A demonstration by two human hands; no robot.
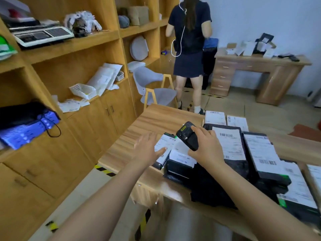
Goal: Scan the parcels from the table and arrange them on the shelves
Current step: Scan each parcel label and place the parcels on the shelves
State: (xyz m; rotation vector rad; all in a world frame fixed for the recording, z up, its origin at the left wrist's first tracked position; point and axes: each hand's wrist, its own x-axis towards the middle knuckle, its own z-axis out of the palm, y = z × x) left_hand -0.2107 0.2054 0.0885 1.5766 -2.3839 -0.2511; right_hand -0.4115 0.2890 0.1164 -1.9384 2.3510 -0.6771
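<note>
**Item 1.** Black handheld scanner [186, 137]: matt hard plastic, a rounded oblong block with a thicker head end.
Location: clamped in the right hand [207, 146], with the thumb at its near end and the fingers curled over its far side.
Axis: diagonal. The near end sits at the palm. The head end rises clear past the fingertips, pointing away from the person and slightly left.

**Item 2.** Flat black box with a white printed label [164, 145]: a thin, smooth rectangular carton with a green accent at its far corner.
Location: on the table, just left of the fingers gripping the scanner and under the thumb of the left hand [146, 150].
Axis: long side running away from the person.
The left hand's fingers are straight and spread apart, palm down, gripping nothing. The hand is blurred, so contact between thumb and label cannot be told.

**Item 3.** Black plastic mailer bags [229, 169]: soft, glossy, crinkled film, each with a white barcoded paper label facing up.
Location: heaped to the right of the right fingers and below the right wrist, overlapping one another.

**Item 4.** Pale wood-grain table [139, 129]: smooth laminate, with a bare stretch beyond the left fingertips.

**Item 5.** Light wooden shelves [69, 47]: flat boards, well left of the left fingers. They hold white padded envelopes [104, 77] and a white plastic lattice basket [83, 91].
</note>
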